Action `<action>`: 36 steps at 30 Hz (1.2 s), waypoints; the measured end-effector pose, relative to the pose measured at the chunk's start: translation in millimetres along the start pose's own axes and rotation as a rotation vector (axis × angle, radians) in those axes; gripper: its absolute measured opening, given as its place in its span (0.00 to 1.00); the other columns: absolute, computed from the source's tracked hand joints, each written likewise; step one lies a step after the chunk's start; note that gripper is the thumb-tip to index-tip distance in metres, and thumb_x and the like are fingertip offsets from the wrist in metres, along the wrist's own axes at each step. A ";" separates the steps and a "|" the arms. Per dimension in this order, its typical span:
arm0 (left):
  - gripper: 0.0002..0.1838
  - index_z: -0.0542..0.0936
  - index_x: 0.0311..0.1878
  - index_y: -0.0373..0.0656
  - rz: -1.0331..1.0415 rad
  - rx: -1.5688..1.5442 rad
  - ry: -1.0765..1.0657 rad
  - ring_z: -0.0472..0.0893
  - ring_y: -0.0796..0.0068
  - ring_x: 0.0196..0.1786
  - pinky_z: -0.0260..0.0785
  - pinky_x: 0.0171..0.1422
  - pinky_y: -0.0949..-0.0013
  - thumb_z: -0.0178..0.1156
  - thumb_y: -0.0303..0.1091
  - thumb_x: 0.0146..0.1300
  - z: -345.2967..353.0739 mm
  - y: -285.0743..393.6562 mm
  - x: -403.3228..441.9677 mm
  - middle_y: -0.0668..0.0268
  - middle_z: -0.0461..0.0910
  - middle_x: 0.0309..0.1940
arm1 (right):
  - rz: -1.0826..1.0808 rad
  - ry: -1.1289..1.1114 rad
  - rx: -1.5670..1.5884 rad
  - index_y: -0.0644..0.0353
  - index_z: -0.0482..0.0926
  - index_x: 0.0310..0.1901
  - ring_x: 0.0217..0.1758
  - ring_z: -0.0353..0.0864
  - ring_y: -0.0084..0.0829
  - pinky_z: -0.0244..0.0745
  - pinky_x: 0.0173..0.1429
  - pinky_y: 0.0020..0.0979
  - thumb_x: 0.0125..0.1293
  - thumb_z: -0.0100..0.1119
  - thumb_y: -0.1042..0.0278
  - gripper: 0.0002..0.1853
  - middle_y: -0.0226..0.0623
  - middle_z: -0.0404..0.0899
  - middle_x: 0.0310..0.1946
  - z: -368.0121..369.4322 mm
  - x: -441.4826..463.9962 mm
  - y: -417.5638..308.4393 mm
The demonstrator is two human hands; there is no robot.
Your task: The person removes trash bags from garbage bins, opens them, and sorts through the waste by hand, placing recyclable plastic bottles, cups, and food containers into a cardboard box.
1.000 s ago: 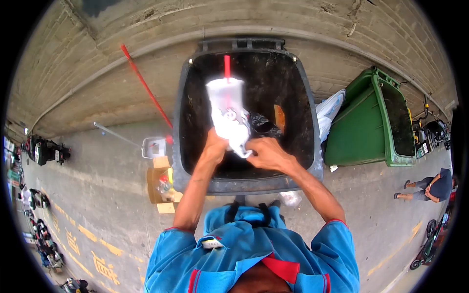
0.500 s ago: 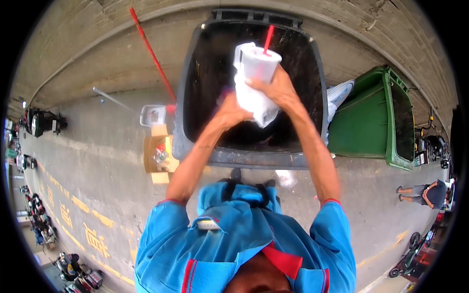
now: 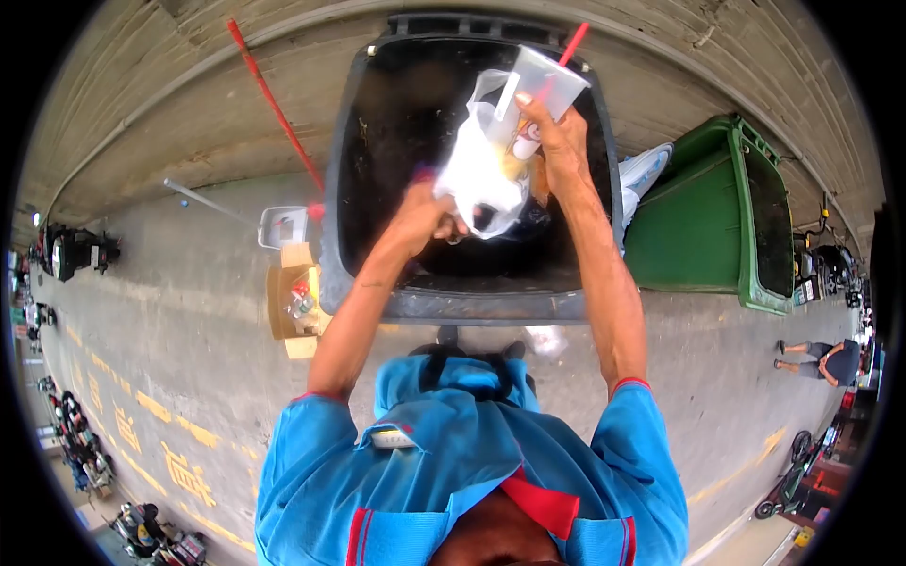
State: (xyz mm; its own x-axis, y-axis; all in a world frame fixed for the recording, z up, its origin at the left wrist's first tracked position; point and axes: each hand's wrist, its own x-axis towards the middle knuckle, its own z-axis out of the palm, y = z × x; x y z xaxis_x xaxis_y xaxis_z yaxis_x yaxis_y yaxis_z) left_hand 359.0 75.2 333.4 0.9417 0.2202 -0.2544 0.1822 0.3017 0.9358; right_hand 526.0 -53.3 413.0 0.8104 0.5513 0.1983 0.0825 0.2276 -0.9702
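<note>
Over the open mouth of a dark trash bin, my right hand grips a translucent plastic cup with a red straw. The cup tilts to the right. A white plastic bag hangs beside and partly around the cup's lower part. My left hand is closed on the bag's lower left side. Something brownish shows between the bag and my right wrist; its kind is unclear. The inside of the bin is dark.
A green bin lies tipped at the right, with a pale bag beside it. At the left are an open cardboard box with bottles, a clear tub and a red pole. A person stands far right.
The cup has moved right and tipped over to the right in my right hand. My left hand has drawn the white bag down and left, partly away from the cup.
</note>
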 end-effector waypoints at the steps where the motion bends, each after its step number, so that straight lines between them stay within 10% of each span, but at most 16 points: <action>1: 0.11 0.76 0.43 0.27 -0.008 -0.080 0.073 0.69 0.79 0.17 0.56 0.18 0.77 0.51 0.25 0.61 -2.7 -3.5 1.8 0.54 0.78 0.23 | -0.019 0.033 -0.011 0.67 0.76 0.49 0.41 0.75 0.24 0.70 0.48 0.28 0.55 0.69 0.52 0.28 0.35 0.78 0.38 -7.4 1.0 -4.8; 13: 0.18 0.72 0.52 0.29 -0.106 0.058 0.161 0.76 0.79 0.28 0.56 0.20 0.81 0.60 0.29 0.62 -30.2 -5.6 2.0 0.57 0.81 0.38 | -0.177 0.456 -0.212 0.70 0.73 0.54 0.50 0.76 0.29 0.68 0.58 0.33 0.52 0.73 0.57 0.32 0.39 0.77 0.46 -144.7 -85.8 -49.8; 19: 0.28 0.65 0.66 0.29 -0.014 0.025 0.135 0.74 0.83 0.31 0.55 0.19 0.87 0.58 0.33 0.66 -40.1 13.1 -2.7 0.56 0.81 0.49 | -0.005 0.829 -0.568 0.71 0.74 0.52 0.42 0.79 0.31 0.75 0.46 0.33 0.53 0.73 0.57 0.31 0.41 0.79 0.42 -239.6 -233.0 -41.2; 36: 0.29 0.61 0.70 0.34 0.164 0.355 0.435 0.70 0.87 0.32 0.54 0.21 0.88 0.53 0.32 0.69 -109.7 93.2 -42.9 0.67 0.79 0.49 | 0.704 1.089 -0.591 0.64 0.72 0.57 0.54 0.77 0.45 0.71 0.58 0.40 0.42 0.74 0.57 0.38 0.49 0.78 0.48 -313.6 -544.4 398.2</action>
State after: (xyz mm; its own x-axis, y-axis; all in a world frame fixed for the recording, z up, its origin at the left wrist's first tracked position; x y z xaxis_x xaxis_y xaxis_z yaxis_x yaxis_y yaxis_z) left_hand 304.5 195.7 404.7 0.7764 0.6213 -0.1061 0.1984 -0.0811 0.9768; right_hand 299.6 -514.5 -124.9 0.7949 -0.5369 -0.2825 -0.5115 -0.3427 -0.7880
